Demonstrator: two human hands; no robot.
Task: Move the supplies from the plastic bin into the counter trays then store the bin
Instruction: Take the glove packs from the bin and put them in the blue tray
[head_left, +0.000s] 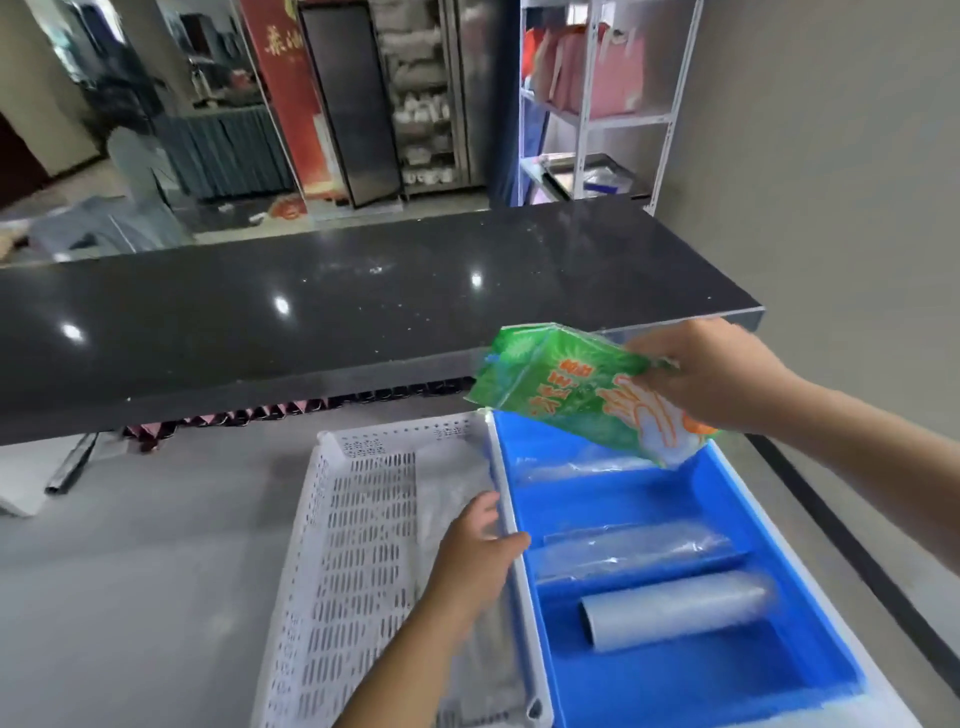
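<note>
Right hand (711, 379) pinching crinkly green plastic glove packet (576, 389) by its near end, over blue plastic tray (727, 499); left hand (480, 551) curled on rim. Thin pinch, could slip.

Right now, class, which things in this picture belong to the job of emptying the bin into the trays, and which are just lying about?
Belong to the job:
green packet, held in the right hand
blue bin
white basket, with the left hand at its edge
rolls of plastic

Just lying about:
black counter
metal shelf
red banner
</note>
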